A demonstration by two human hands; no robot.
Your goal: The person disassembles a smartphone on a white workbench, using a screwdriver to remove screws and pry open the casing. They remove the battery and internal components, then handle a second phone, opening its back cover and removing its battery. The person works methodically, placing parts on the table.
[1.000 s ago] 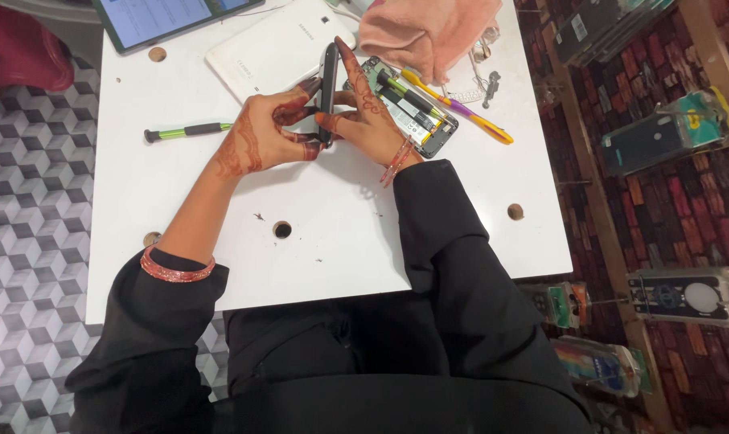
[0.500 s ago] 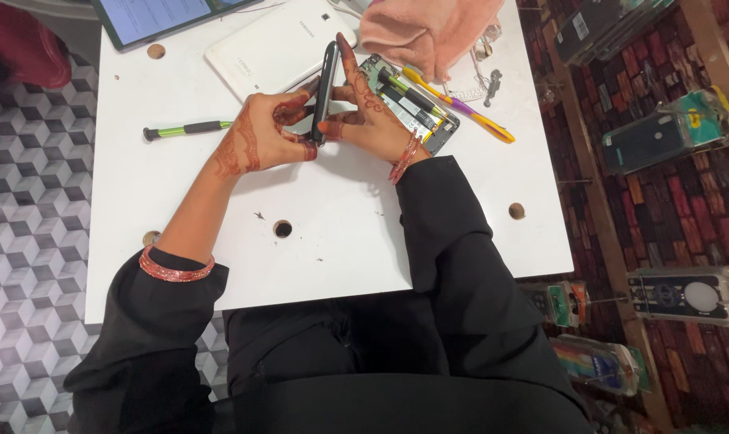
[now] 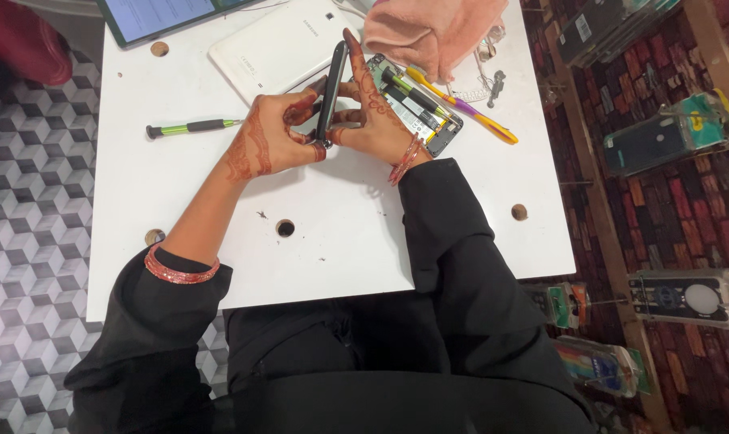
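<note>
Both hands hold a thin dark phone panel (image 3: pixel 331 92) on its edge above the white table (image 3: pixel 340 233). My left hand (image 3: pixel 269 141) grips its lower end from the left. My right hand (image 3: pixel 374 108) presses against its right side, index finger stretched up along it. Under the right hand lies an opened phone body (image 3: pixel 422 108) with its battery and circuit parts showing. Both wrists wear bangles.
A green-handled screwdriver (image 3: pixel 191 127) lies left of the hands. A white tablet (image 3: pixel 276 48) lies face down behind them, a pink cloth (image 3: pixel 433 28) at the back right, a yellow and purple tool (image 3: pixel 465 108) beside the opened phone, and packaged phone cases (image 3: pixel 670 137) on the floor to the right.
The hands and the panel stay in almost the same place; the fingers have shifted slightly along the panel's edge.
</note>
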